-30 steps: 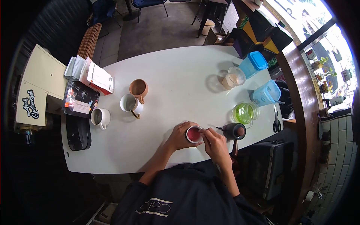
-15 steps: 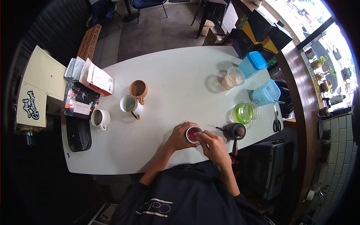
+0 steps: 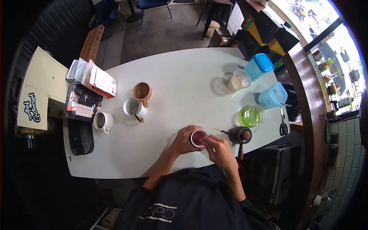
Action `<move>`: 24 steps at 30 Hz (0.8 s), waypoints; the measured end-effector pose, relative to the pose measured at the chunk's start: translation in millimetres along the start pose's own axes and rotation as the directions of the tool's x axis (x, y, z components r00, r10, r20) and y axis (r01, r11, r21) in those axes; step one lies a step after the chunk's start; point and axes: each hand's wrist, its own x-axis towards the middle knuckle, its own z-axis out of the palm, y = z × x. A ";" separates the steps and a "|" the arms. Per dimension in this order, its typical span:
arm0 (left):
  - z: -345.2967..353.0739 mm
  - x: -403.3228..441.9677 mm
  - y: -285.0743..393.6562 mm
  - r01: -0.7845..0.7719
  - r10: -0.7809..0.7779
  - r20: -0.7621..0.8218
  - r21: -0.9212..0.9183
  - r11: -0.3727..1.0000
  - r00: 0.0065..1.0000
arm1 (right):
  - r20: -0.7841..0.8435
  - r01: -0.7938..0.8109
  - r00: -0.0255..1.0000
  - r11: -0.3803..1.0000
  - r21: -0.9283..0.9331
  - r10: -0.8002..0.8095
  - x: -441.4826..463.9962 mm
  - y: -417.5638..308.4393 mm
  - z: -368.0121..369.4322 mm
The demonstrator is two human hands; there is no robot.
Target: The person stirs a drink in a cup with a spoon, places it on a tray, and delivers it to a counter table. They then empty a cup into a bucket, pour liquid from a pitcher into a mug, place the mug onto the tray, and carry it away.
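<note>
Right hand (image 3: 219,149) shifts slightly bodyward, fingertips pinched at white-rimmed, red-filled round cup (image 3: 193,133), left of dark-grey, brown-handled round vessel (image 3: 236,135). Left hand (image 3: 185,139) grips cup, apparently for steadiness; item within right pinch unclear.

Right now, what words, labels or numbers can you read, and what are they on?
"Gustiansyah": cream cabinet; the stylised word above is perhaps "Arief".
"cal", last letter unclear: dark shirt.
"PARKING", apparently, reversed and partly blurred: beside the window.
Too small to read: pale label at left, white packet print.
</note>
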 end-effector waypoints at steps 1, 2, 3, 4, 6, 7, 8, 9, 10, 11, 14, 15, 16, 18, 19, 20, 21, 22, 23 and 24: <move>-0.3 0.0 0.5 0.010 -0.010 0.009 0.002 1.000 1.000 | 0.000 0.000 1.000 1.000 0.001 0.000 0.3 -0.8 -2.2; 0.3 -0.3 0.5 0.011 -0.011 0.009 0.002 1.000 1.000 | 0.002 -0.049 0.999 0.997 -0.054 0.049 1.4 -3.0 -5.7; 1.3 -0.3 0.4 0.006 -0.006 -0.005 0.014 1.000 1.000 | -0.001 -0.098 0.995 0.989 -0.109 0.098 2.4 -4.0 -7.3; 2.2 -0.4 0.6 0.002 -0.001 -0.019 0.024 1.000 1.000 | -0.003 -0.099 0.995 0.989 -0.109 0.099 2.8 -3.2 -6.3; 3.2 -0.5 1.0 0.000 0.001 -0.026 0.026 1.000 1.000 | -0.060 -0.069 0.996 0.996 -0.064 0.065 4.2 -1.0 -3.6; 3.2 -0.6 1.1 0.001 0.000 -0.035 0.028 1.000 0.999 | -0.060 -0.068 0.996 0.996 -0.063 0.065 4.1 -0.8 -3.9; 2.6 -0.7 0.7 0.001 0.000 -0.035 0.029 1.000 0.999 | -0.028 -0.060 0.998 0.997 -0.039 0.059 3.5 -0.4 -4.3; 2.1 -0.7 0.1 0.008 -0.008 -0.020 0.023 1.000 1.000 | 0.002 -0.052 0.999 0.999 -0.015 0.052 2.9 -0.1 -4.7; 1.9 -0.5 -0.6 0.015 -0.015 -0.006 0.017 1.000 1.000 | 0.002 -0.051 0.999 0.999 -0.015 0.051 2.1 0.1 -4.8; 2.2 -0.5 -1.6 0.015 -0.014 -0.007 0.018 1.000 1.000 | 0.008 -0.043 0.999 0.999 -0.014 0.043 1.2 0.2 -4.7; 3.2 -1.1 -2.3 0.008 -0.008 -0.010 0.019 1.000 1.000 | 0.003 -0.075 0.997 0.996 -0.053 0.076 1.2 -1.7 -7.5; 3.3 -1.4 -1.8 0.011 -0.010 -0.015 0.026 1.000 1.000 | -0.011 -0.116 0.993 0.989 -0.092 0.116 1.7 -2.5 -8.5; 2.9 -1.4 -1.1 0.013 -0.012 -0.018 0.033 0.999 1.000 | -0.013 -0.115 0.993 0.989 -0.091 0.115 2.6 -2.6 -7.8; 2.5 -0.3 -0.1 -0.008 0.009 -0.023 0.041 0.999 1.000 | -0.082 -0.115 0.991 0.992 -0.049 0.110 4.7 -2.6 -5.8; 2.3 0.1 0.2 -0.026 0.027 -0.028 0.048 0.999 0.999 | -0.084 -0.114 0.990 0.992 -0.049 0.109 5.6 -2.8 -4.6; 2.0 -0.1 -0.2 -0.028 0.029 -0.027 0.049 0.998 0.999 | -0.073 -0.082 0.994 0.996 -0.023 0.080 6.1 -3.2 -3.2; 1.8 -0.6 -1.2 -0.024 0.025 -0.016 0.028 0.999 1.000 | -0.062 -0.051 0.997 0.999 0.003 0.051 6.2 -3.2 -2.4; 1.3 -0.7 -1.5 -0.021 0.021 -0.005 0.007 1.000 1.000 | -0.065 -0.049 0.997 0.999 0.003 0.049 5.7 -2.9 -2.1; 1.1 -0.9 -1.6 -0.023 0.023 -0.005 0.008 1.000 1.000 | -0.026 -0.037 0.999 0.999 -0.002 0.037 4.7 -2.6 -2.1; 0.8 -1.0 -1.8 -0.025 0.025 -0.005 0.005 1.000 1.000 | 0.013 -0.023 1.000 1.000 -0.007 0.023 4.0 -2.3 -2.2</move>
